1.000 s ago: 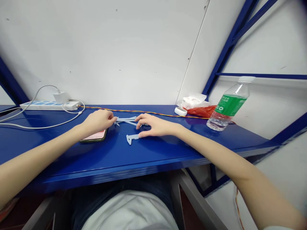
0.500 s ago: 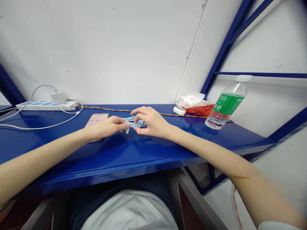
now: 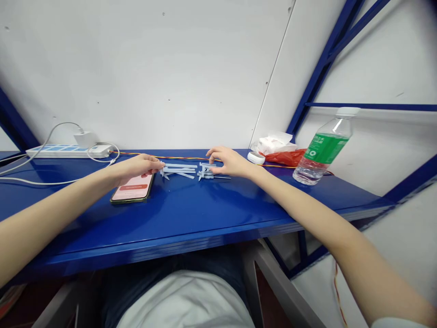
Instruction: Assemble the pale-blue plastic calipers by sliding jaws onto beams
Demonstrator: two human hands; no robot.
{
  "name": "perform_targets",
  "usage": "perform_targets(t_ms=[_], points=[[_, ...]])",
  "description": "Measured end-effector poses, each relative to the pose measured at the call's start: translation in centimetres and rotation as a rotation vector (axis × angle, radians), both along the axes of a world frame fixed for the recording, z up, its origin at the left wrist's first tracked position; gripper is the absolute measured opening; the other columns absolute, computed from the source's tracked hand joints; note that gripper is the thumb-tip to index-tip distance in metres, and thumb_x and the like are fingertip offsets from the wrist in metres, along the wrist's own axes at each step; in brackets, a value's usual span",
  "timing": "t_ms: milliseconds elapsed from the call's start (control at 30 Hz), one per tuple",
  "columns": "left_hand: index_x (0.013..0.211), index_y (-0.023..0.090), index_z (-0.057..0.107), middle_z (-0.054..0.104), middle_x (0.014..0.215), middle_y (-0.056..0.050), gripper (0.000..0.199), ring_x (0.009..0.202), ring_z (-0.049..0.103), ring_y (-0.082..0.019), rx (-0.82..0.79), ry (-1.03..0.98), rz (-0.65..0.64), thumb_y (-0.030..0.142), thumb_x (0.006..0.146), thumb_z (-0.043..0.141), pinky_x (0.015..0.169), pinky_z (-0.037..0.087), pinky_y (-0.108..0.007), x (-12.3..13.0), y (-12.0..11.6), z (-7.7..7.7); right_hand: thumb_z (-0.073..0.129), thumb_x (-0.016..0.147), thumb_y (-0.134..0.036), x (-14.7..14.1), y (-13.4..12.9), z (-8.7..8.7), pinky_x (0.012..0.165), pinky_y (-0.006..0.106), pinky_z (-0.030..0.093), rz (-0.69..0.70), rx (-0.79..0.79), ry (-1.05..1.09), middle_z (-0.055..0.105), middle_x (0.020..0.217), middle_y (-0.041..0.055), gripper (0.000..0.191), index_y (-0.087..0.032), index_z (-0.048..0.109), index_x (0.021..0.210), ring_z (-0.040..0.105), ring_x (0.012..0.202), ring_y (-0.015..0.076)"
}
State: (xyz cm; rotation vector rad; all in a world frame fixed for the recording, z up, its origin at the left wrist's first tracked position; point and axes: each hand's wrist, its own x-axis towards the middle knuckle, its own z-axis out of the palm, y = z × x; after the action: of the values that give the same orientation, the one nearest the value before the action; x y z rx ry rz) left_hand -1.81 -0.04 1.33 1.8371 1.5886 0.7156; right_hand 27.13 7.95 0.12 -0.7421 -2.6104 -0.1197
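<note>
Two small groups of light-blue plastic calipers lie on the blue table. In the left group, long thin strips (image 3: pixel 180 171) point right, and pointed jaws show at their left end. My left hand (image 3: pixel 143 166) has its fingers pinched together at that jaw end, on a light-blue plastic caliper mostly hidden by the fingertips. Over the right group of calipers (image 3: pixel 205 174), my right hand (image 3: pixel 227 161) is held with thumb and fingers apart. Its fingertips are close to those pieces; whether they touch cannot be made out. A phone (image 3: pixel 132 190) lies under and in front of my left hand.
A white power strip (image 3: pixel 64 151) with a charger (image 3: pixel 85 138) and white cable stands at the back left. Twisted wires run along the wall. At the right are a round white case (image 3: pixel 256 158), a tissue pack (image 3: pixel 275 143), a red bag (image 3: pixel 285 157) and a water bottle (image 3: pixel 322 148).
My hands have moved apart from the middle, the left hand to the left and the right hand right and slightly back. The caliper held between them has gone leftward; both groups are now uncovered.
</note>
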Motion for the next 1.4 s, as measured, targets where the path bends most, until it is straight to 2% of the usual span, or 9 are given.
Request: perform_targets(t_ms=[100,233,333,500,700,833,1033,1400], points=[[0.06,0.02,0.055,0.051,0.059,-0.001,0.036,0.055,0.043,-0.015,0.002,0.219,0.032,0.056,0.068,0.057,0.055,0.032,-0.028,-0.9,0.4,-0.1,0.06,0.081,-0.033,0.3,0.5,-0.2,0.087,0.038,0.044,-0.035,-0.033,-0.04,0.061,0.109,0.0081,0.013,-0.02,0.062,0.082,0.056,0.1,0.0224],[0.07,0.02,0.059,0.062,0.073,-0.006,0.037,0.067,0.054,-0.021,0.283,0.61,0.058,0.055,0.075,0.048,0.059,0.035,-0.029,-1.0,0.5,-0.5,0.057,0.084,-0.039,0.3,0.4,-0.2,0.086,0.038,0.044,-0.056,-0.062,-0.059,0.061,0.103,0.0076,0.02,-0.02,0.062,0.091,0.056,0.097,0.0222],[0.087,0.019,0.061,0.064,0.09,-0.009,0.039,0.086,0.057,-0.025,0.463,0.752,-0.036,0.052,0.083,0.04,0.069,0.04,-0.031,-0.2,0.1,-0.8,0.056,0.085,-0.039,0.2,-0.2,-0.1,0.087,0.038,0.044,-0.073,-0.07,-0.076,0.06,0.105,0.0089,0.023,-0.019,0.063,0.094,0.056,0.098,0.023],[0.099,0.017,0.061,0.062,0.101,-0.01,0.037,0.101,0.054,-0.025,0.603,0.955,-0.281,0.045,0.089,0.039,0.084,0.041,-0.034,1.7,-0.8,-1.7,0.057,0.084,-0.04,-0.5,-1.5,0.0,0.088,0.04,0.044,-0.055,-0.079,-0.092,0.06,0.109,0.0101,0.026,-0.018,0.065,0.097,0.055,0.101,0.0245],[0.089,0.015,0.064,0.062,0.092,-0.013,0.023,0.09,0.056,-0.025,0.762,1.249,-0.322,0.016,0.087,0.041,0.072,0.041,-0.035,2.5,-1.3,-2.5,0.058,0.084,-0.037,-1.2,-2.1,-0.5,0.091,0.04,0.042,0.001,-0.075,-0.109,0.059,0.112,0.0101,0.025,-0.018,0.065,0.099,0.054,0.104,0.0242],[0.085,0.015,0.064,0.062,0.089,-0.013,0.023,0.089,0.056,-0.026,0.784,1.267,-0.339,0.008,0.082,0.043,0.069,0.04,-0.035,2.4,-1.2,-2.6,0.058,0.084,-0.036,-1.3,-2.1,-0.6,0.09,0.041,0.042,0.0,-0.074,-0.106,0.059,0.113,0.0099,0.023,-0.019,0.065,0.098,0.054,0.103,0.0243],[0.081,0.017,0.063,0.062,0.082,-0.01,0.021,0.084,0.058,-0.023,0.626,1.144,-0.308,0.013,0.084,0.043,0.069,0.044,-0.032,2.7,-1.5,-2.1,0.059,0.084,-0.037,-1.0,-1.8,-0.6,0.088,0.041,0.043,-0.08,-0.068,-0.125,0.058,0.114,0.0102,0.024,-0.018,0.064,0.099,0.053,0.104,0.0256],[0.076,0.018,0.06,0.063,0.083,-0.008,0.019,0.088,0.057,-0.023,0.535,1.134,-0.401,0.014,0.082,0.042,0.073,0.043,-0.033,3.4,-2.4,-1.5,0.058,0.084,-0.035,-1.1,-2.0,-0.4,0.088,0.04,0.043,-0.123,-0.098,-0.148,0.058,0.113,0.0094,0.022,-0.019,0.062,0.098,0.053,0.104,0.0256]])
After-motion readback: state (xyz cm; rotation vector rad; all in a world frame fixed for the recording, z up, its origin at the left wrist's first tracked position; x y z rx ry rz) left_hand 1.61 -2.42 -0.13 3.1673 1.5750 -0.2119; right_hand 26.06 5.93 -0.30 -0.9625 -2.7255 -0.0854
